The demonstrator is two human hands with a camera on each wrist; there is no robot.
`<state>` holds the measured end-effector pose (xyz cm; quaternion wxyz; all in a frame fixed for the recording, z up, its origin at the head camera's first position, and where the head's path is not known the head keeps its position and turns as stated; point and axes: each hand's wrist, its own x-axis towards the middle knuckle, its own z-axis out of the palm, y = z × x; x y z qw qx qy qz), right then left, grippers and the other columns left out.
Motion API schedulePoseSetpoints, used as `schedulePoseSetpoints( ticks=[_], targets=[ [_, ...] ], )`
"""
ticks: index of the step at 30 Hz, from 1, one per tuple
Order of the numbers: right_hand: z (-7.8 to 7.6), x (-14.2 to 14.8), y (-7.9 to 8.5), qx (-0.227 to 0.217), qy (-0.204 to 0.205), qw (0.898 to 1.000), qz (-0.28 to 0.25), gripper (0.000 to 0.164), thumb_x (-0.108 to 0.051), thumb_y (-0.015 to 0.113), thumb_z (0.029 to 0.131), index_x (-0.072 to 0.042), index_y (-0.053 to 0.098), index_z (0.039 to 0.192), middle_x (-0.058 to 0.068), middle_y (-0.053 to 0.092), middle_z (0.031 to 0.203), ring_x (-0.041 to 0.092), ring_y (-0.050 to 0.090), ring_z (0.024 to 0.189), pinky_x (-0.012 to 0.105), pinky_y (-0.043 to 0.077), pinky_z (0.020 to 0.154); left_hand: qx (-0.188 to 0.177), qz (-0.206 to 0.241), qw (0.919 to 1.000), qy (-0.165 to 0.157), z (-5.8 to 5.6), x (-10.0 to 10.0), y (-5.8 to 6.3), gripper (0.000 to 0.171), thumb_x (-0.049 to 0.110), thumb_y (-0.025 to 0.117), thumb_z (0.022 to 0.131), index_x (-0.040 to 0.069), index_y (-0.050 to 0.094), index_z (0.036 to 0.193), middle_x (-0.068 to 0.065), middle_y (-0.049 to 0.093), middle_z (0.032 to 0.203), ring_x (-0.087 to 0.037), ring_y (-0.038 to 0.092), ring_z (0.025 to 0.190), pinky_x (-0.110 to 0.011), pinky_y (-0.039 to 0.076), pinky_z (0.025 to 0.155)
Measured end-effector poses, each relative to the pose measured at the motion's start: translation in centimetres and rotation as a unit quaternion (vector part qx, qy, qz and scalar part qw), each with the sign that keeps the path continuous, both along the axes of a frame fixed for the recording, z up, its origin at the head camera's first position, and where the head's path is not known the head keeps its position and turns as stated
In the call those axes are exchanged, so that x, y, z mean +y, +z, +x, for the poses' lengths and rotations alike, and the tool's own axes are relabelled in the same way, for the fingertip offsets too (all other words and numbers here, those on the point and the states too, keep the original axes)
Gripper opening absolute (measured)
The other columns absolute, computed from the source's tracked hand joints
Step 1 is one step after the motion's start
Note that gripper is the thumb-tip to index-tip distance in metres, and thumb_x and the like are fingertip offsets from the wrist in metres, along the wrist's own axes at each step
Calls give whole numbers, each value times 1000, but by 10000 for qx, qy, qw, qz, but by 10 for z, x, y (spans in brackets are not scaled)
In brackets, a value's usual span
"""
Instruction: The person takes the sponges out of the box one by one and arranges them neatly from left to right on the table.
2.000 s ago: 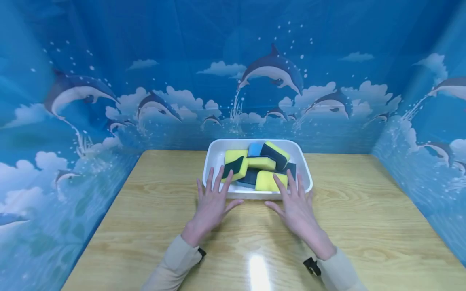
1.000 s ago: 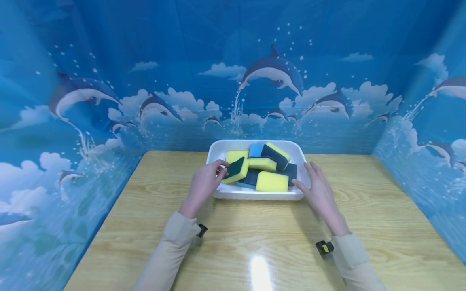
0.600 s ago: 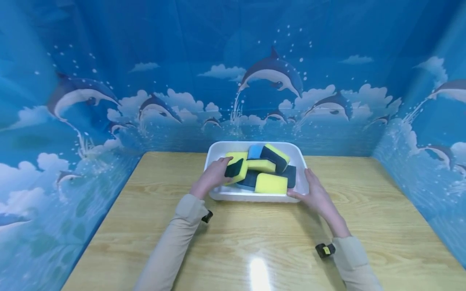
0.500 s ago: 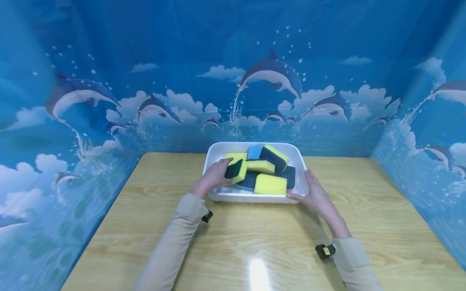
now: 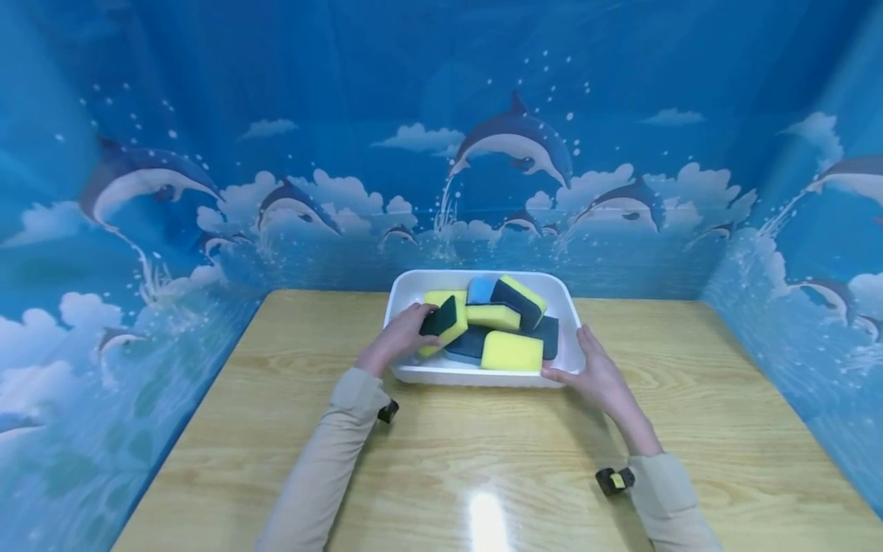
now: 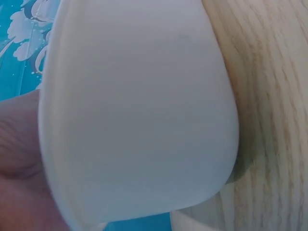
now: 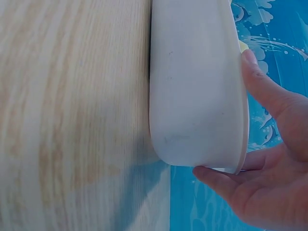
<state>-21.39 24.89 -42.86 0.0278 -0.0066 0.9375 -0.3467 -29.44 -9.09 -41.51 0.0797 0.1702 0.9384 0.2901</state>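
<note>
A white plastic tray (image 5: 476,379) near the back of the table holds several scouring sponges. My left hand (image 5: 398,337) reaches over its left end and grips a yellow sponge with a dark green scouring side (image 5: 441,317), thumb at the front, fingers behind. In the left wrist view the tray's wall (image 6: 139,110) hides the sponge and most of the hand (image 6: 19,168). At the front right corner my right hand (image 5: 599,374) holds the tray. The right wrist view shows that hand (image 7: 274,130) with its thumb at the rim and a finger against the end wall.
Other sponges lie jumbled in the tray: a yellow one (image 5: 513,351) in front, a yellow and dark one (image 5: 519,301) leaning at the back, a blue one (image 5: 480,290) beside it. A dolphin-printed blue curtain (image 5: 345,138) stands behind the wooden table (image 5: 441,460).
Both hands were spread in front of the tray. The left has moved in and taken hold of the green-sided sponge; the right has moved to the tray's right corner and grips it.
</note>
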Motion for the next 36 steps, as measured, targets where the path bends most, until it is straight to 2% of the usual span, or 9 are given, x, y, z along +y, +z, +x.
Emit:
schedulePoseSetpoints(
  ticks=[3, 8, 15, 22, 27, 29, 32, 36],
  targets=[
    [0, 0, 0, 25, 10, 10000, 21, 123, -51, 81, 82, 8, 5, 158, 29, 2, 165, 57, 16, 146, 68, 22, 116, -5, 67, 9998, 182, 2, 0, 5, 75, 29, 78, 91, 5, 41, 152, -19, 53, 142, -33, 52, 131, -48, 43, 113],
    [0, 1, -1, 36, 46, 10000, 28, 123, -51, 81, 82, 9, 5, 158, 30, 1, 165, 57, 16, 146, 69, 21, 115, 224, -49, 9991, 344, 8, -1, 12, 78, 36, 78, 90, 5, 41, 152, -18, 54, 137, -32, 57, 123, -48, 49, 106],
    [0, 1, -2, 43, 16, 10000, 49, 124, -52, 81, 82, 7, 5, 158, 29, 2, 165, 58, 17, 145, 70, 23, 114, 532, -65, 9967, 603, 25, -5, 25, 82, 43, 79, 88, 6, 41, 151, -19, 52, 138, -33, 58, 119, -50, 53, 99],
    [1, 0, -2, -32, -14, 10000, -10, 124, -53, 81, 82, 6, 4, 159, 28, 0, 165, 57, 14, 146, 70, 21, 115, 474, -79, 9921, 1156, 53, -21, 40, 85, 50, 77, 87, 7, 41, 151, -20, 50, 143, -35, 56, 125, -52, 53, 101],
    [1, 0, -3, -64, -18, 10000, -53, 125, -53, 81, 82, 5, 2, 159, 28, -2, 165, 57, 13, 147, 70, 21, 115, 404, -171, 9839, 1734, 78, -36, 46, 93, 55, 71, 90, 4, 30, 157, -23, 44, 151, -38, 52, 132, -55, 49, 105],
    [1, 0, -3, -34, -14, 10000, -81, 124, -52, 81, 82, 5, 2, 159, 28, -2, 165, 57, 12, 147, 70, 20, 115, 421, -193, 9817, 1847, 88, -41, 45, 97, 57, 68, 92, 4, 24, 159, -24, 39, 156, -40, 48, 136, -56, 46, 108],
    [2, 1, -3, -23, -12, 9999, -143, 124, -52, 81, 82, 5, 1, 159, 27, -3, 165, 57, 11, 147, 71, 19, 115, 485, -333, 9813, 1832, 102, -50, 41, 99, 58, 65, 94, 3, 18, 161, -26, 34, 159, -42, 46, 137, -57, 44, 109],
    [2, 1, -2, -34, 29, 9998, -218, 125, -52, 80, 83, 4, -1, 159, 26, -7, 165, 57, 9, 147, 71, 18, 115, 577, -675, 9790, 1834, 117, -61, 31, 98, 57, 63, 95, 6, 14, 162, -33, 44, 148, -44, 59, 118, -56, 54, 95]
  ],
)
